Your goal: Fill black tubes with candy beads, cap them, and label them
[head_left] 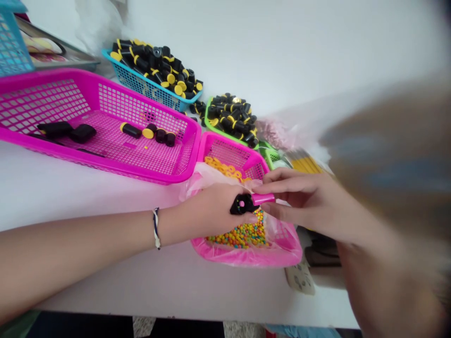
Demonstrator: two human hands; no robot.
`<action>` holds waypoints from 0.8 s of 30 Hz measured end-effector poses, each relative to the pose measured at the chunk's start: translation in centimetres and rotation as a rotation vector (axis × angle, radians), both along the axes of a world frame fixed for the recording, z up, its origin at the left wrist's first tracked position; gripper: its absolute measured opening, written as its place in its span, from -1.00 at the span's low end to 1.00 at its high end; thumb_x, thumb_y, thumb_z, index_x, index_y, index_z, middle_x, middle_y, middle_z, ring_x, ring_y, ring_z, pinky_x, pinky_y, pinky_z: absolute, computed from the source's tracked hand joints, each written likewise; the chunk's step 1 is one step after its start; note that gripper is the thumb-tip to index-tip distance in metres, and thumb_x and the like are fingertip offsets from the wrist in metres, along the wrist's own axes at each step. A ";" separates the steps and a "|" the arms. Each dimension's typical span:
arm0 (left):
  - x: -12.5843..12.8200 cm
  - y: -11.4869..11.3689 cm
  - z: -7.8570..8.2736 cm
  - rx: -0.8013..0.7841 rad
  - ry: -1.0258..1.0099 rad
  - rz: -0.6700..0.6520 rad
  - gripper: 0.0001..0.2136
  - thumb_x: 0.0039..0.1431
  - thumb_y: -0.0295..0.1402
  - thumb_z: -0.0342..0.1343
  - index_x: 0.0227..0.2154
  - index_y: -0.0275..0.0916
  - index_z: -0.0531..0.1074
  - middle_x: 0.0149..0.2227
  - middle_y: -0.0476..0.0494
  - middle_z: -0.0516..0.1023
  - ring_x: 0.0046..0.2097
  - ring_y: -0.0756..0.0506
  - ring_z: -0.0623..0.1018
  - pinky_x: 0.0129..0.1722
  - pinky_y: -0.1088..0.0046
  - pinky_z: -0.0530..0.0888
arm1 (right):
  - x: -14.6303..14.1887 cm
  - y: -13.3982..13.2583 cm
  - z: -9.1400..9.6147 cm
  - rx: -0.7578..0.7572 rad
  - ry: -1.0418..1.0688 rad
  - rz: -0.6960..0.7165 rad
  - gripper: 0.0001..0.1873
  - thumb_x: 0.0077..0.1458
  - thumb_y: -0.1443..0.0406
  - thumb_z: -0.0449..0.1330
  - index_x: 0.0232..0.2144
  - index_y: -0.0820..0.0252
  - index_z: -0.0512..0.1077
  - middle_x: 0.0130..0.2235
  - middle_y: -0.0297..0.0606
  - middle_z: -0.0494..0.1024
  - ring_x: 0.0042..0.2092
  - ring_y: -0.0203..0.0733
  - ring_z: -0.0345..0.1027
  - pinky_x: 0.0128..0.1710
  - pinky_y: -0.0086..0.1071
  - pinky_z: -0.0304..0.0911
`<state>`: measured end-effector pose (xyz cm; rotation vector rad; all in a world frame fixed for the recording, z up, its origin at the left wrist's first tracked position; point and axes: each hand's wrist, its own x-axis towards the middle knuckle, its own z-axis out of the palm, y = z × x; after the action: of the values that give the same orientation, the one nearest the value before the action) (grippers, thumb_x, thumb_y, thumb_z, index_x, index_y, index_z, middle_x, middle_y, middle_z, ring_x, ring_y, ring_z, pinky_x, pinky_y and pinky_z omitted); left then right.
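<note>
My left hand reaches in from the left and pinches a small black plastic piece with a pink dot. My right hand holds a short pink plastic tube between its fingers, pressed against the black piece. Both hands are above a small pink basket lined with a clear plastic bag. Multicoloured small beads fill its near part, partly hidden by my hands. A large pink basket to the left holds several black and yellow parts.
Behind stand a blue basket and a green basket, both heaped with black-and-yellow cylinders. Yellow sticks lie at the right. A blurred brownish shape covers the right side. The white table's front edge runs below.
</note>
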<state>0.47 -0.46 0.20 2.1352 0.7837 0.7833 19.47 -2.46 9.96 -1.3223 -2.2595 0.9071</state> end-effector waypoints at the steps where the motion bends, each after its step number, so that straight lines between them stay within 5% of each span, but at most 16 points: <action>1: 0.0 0.0 0.0 -0.001 0.000 -0.011 -0.75 0.20 -0.15 0.13 -0.25 -0.25 0.47 -0.26 -0.11 0.62 -0.26 -0.14 0.57 -0.31 0.38 0.40 | 0.4 -0.2 0.4 0.023 -0.025 0.011 -0.66 0.05 0.32 0.33 -0.12 -0.18 0.60 -0.14 -0.27 0.49 -0.21 -0.24 0.43 -0.32 -0.42 0.40; 6: -0.4 -0.4 -0.1 0.026 0.060 -0.090 -0.78 0.18 -0.19 0.15 -0.23 -0.23 0.47 -0.25 -0.10 0.60 -0.23 -0.15 0.55 -0.29 0.37 0.39 | 2.9 0.1 2.1 0.072 -0.266 0.114 -0.72 0.07 0.25 0.31 -0.12 -0.12 0.58 -0.08 -0.26 0.54 -0.12 -0.16 0.45 -0.19 -0.33 0.41; 8: -0.5 -0.6 -0.1 0.065 0.099 -0.138 -0.81 0.16 -0.20 0.17 -0.31 -0.23 0.45 -0.32 -0.08 0.58 -0.29 -0.14 0.54 -0.36 0.39 0.35 | 3.0 1.8 1.7 0.093 -0.380 0.054 -0.74 0.10 0.16 0.28 -0.12 -0.05 0.58 -0.05 -0.26 0.56 -0.11 -0.13 0.47 -0.14 -0.29 0.40; 11: -0.5 -0.7 -0.1 0.104 0.113 -0.169 -0.82 0.13 -0.23 0.20 -0.41 -0.23 0.40 -0.37 -0.04 0.57 -0.33 -0.11 0.53 -0.39 0.41 0.31 | 1.6 6.3 -1.0 0.114 -0.482 -0.098 -0.77 0.19 0.17 0.18 -0.19 0.08 0.58 -0.11 -0.23 0.61 -0.14 -0.12 0.49 -0.14 -0.26 0.39; 15: -0.3 -0.8 0.4 0.091 0.147 -0.157 -0.83 0.14 -0.23 0.19 -0.41 -0.21 0.39 -0.36 -0.03 0.57 -0.32 -0.12 0.54 -0.39 0.41 0.31 | -1.1 12.6 -6.5 0.043 -0.567 -0.095 -0.79 0.19 0.24 0.25 -0.14 0.22 0.50 -0.12 -0.21 0.58 -0.14 -0.16 0.48 -0.07 -0.19 0.40; 18: -0.3 -0.9 0.7 0.100 0.178 -0.163 -0.86 0.16 -0.24 0.17 -0.36 -0.20 0.42 -0.29 -0.07 0.60 -0.26 -0.15 0.56 -0.34 0.39 0.35 | -2.2 14.9 -9.7 0.000 -0.591 -0.084 -0.75 0.25 0.18 0.19 -0.12 0.24 0.47 -0.09 -0.23 0.54 -0.12 -0.15 0.46 -0.11 -0.19 0.43; 21: -0.4 -1.0 0.7 0.093 0.175 -0.169 -0.87 0.14 -0.25 0.18 -0.37 -0.20 0.43 -0.33 -0.06 0.60 -0.29 -0.15 0.55 -0.35 0.39 0.36 | -2.4 15.5 -10.6 0.014 -0.573 -0.100 -0.75 0.26 0.18 0.18 -0.11 0.22 0.47 -0.06 -0.22 0.52 -0.09 -0.12 0.45 -0.09 -0.18 0.42; 24: -0.4 -1.0 0.7 0.045 0.112 -0.130 -0.84 0.09 -0.24 0.22 -0.32 -0.20 0.45 -0.27 -0.08 0.60 -0.23 -0.17 0.56 -0.27 0.37 0.41 | -2.0 15.0 -9.1 0.069 -0.518 -0.146 -0.75 0.26 0.18 0.18 -0.09 0.20 0.46 -0.01 -0.20 0.51 -0.05 -0.11 0.44 -0.04 -0.15 0.40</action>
<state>0.04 -1.47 0.86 2.2607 0.6818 0.6228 17.44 12.57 0.88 -1.8261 -2.4839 0.4669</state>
